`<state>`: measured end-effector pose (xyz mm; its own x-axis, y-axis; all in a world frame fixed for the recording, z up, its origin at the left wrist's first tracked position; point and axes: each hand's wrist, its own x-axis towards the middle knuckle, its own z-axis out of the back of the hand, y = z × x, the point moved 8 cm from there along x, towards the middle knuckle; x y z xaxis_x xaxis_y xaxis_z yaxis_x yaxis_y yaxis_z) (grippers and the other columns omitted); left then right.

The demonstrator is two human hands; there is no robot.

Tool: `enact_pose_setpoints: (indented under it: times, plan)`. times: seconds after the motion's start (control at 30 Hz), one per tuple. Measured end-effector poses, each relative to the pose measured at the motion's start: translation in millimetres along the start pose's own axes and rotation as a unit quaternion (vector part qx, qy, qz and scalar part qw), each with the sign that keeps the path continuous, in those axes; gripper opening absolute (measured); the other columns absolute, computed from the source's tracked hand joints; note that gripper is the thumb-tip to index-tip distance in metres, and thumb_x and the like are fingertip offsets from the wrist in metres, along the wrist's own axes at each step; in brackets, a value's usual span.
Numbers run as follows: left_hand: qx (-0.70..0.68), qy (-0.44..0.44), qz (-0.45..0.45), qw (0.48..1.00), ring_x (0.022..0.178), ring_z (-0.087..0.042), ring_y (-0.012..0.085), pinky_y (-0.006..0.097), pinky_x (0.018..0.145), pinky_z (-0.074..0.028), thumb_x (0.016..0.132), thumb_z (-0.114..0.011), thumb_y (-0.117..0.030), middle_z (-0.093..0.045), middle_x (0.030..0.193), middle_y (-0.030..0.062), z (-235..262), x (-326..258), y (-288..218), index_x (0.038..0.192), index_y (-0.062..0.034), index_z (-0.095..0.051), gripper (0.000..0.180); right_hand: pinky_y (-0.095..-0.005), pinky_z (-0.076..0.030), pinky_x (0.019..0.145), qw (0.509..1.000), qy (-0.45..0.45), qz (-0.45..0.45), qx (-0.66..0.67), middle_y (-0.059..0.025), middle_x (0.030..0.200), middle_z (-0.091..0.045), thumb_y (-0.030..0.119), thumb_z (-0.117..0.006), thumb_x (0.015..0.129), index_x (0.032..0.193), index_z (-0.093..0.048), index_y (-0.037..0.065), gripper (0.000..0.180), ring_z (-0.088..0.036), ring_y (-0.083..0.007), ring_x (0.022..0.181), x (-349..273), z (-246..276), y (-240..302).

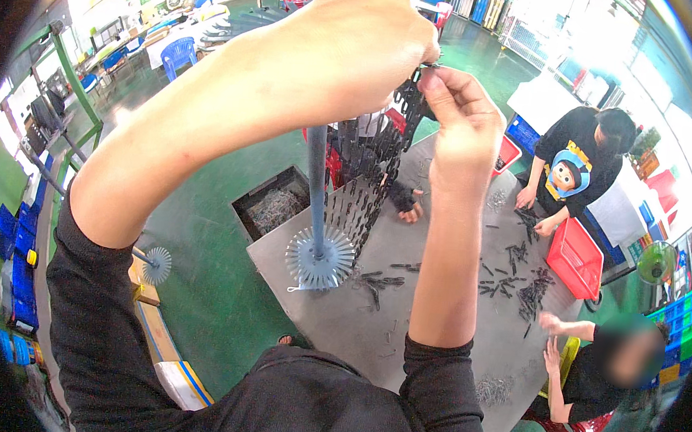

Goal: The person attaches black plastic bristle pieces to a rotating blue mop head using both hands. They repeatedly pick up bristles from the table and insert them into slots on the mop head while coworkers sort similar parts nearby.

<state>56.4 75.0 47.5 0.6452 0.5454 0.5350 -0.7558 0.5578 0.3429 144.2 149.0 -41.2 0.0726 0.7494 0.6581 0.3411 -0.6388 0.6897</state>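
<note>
Both my arms are raised, and my hands meet at the top of a bundle of black chain-like strips point(404, 113) that hangs down over the table. My right hand point(468, 105) pinches a small dark piece at the upper end of a strip between thumb and fingers. Curled beside it, my left hand point(380, 40) is closed; its back hides most of its fingers and what they hold. Behind my left forearm stands a grey pole point(316, 163). Low on the pole sits a slotted grey disc point(319, 260), next to the hanging strips.
Black clips lie in piles point(527, 294) on the grey table point(347, 327). Two people point(579, 163) sit at the right; another person's hand point(410, 208) shows behind the strips. A red basket point(577, 258) stands at the right edge, a dark bin point(279, 204) beyond the table's left corner.
</note>
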Motion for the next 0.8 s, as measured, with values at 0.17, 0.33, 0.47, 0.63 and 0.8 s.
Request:
enact_pose_setpoints:
  times: [0.17,0.33,0.47,0.63,0.8]
  plan:
    - [-0.045,0.111,0.015,0.993,0.079,-0.062,0.0369,0.042,0.072,-0.050,0.071,-0.052,0.002,-0.063,0.081,0.0224,7,8,-7,0.088,0.0045,-0.061,0.019,-0.0202,-0.046,0.069,0.983,0.078,-0.077,0.146,-0.0056,0.082,-0.065,-0.001,-0.064,0.082,0.089,-0.063,-0.004,0.008,-0.059,-0.0090,0.073,4,3,-1]
    - [-0.088,0.102,-0.003,0.991,0.075,-0.062,0.0390,0.042,0.065,-0.050,0.071,-0.054,-0.002,-0.061,0.073,0.0226,4,9,-11,0.077,0.0045,-0.059,0.011,-0.0192,-0.045,0.066,0.999,-0.002,-0.021,0.042,-0.0048,0.081,-0.065,0.003,-0.064,0.084,0.089,-0.065,-0.004,0.009,-0.057,-0.0073,0.070,-4,12,9]
    - [-0.068,0.072,-0.038,0.994,0.073,-0.062,0.0383,0.042,0.064,-0.050,0.070,-0.055,-0.003,-0.061,0.073,0.0220,10,8,-17,0.077,0.0040,-0.059,0.010,-0.0197,-0.044,0.064,0.997,-0.043,0.016,-0.063,-0.0032,0.078,-0.065,0.004,-0.064,0.084,0.087,-0.066,-0.003,0.009,-0.055,-0.0069,0.069,-8,14,8]
    - [-0.057,0.089,-0.027,0.994,0.073,-0.062,0.0373,0.041,0.064,-0.050,0.070,-0.056,-0.002,-0.061,0.073,0.0213,11,7,-19,0.077,0.0036,-0.059,0.010,-0.0215,-0.043,0.061,0.995,-0.059,0.056,-0.066,-0.0012,0.074,-0.063,0.005,-0.063,0.083,0.086,-0.066,-0.004,0.009,-0.054,-0.0064,0.067,-8,13,10]
    - [-0.056,0.074,-0.047,0.995,0.072,-0.063,0.0364,0.041,0.064,-0.051,0.069,-0.054,0.002,-0.061,0.071,0.0208,7,6,-15,0.080,0.0043,-0.060,0.012,-0.0192,-0.042,0.069,0.991,0.028,-0.090,0.098,-0.0020,0.078,-0.064,0.002,-0.063,0.083,0.088,-0.065,-0.003,0.007,-0.056,-0.0082,0.073,-2,8,0]
